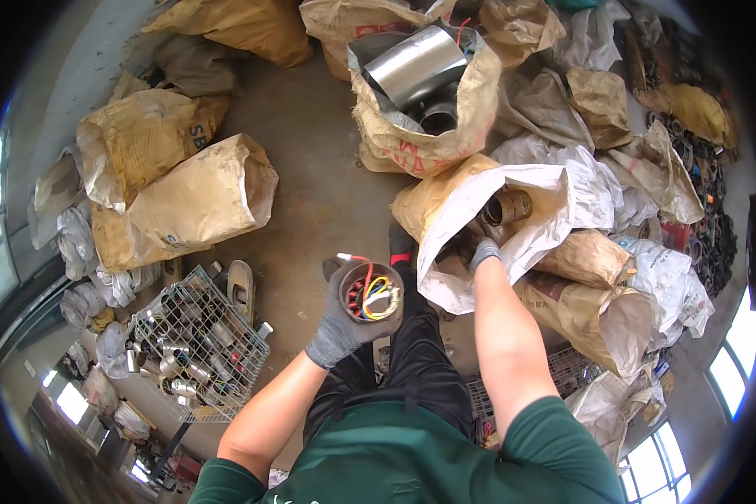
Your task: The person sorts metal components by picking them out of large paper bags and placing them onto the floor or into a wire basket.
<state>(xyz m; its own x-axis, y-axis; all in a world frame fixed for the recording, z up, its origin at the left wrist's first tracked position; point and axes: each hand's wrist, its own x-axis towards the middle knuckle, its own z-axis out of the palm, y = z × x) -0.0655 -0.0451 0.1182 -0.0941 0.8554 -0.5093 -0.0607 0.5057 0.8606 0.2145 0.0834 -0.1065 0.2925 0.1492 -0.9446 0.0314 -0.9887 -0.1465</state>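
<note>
Near the frame's middle, the left hand (338, 319) curls its fingers round a wired cylinder (370, 294); rightward, the right hand (484, 251) is inside a white-lined sack (448, 277), where I can't tell how its fingers stand.

Cylindrical motor part (371, 292): dark round wall, open end facing up, red coils, yellow and blue wires (381, 286) inside; red lead rising past rim to white connector (343, 256); held in left gloved hand (338, 323). White-lined sack (454, 214): mouth gaping, right gloved hand (484, 251) inside, brownish metal cylinder (512, 207) within.
</note>
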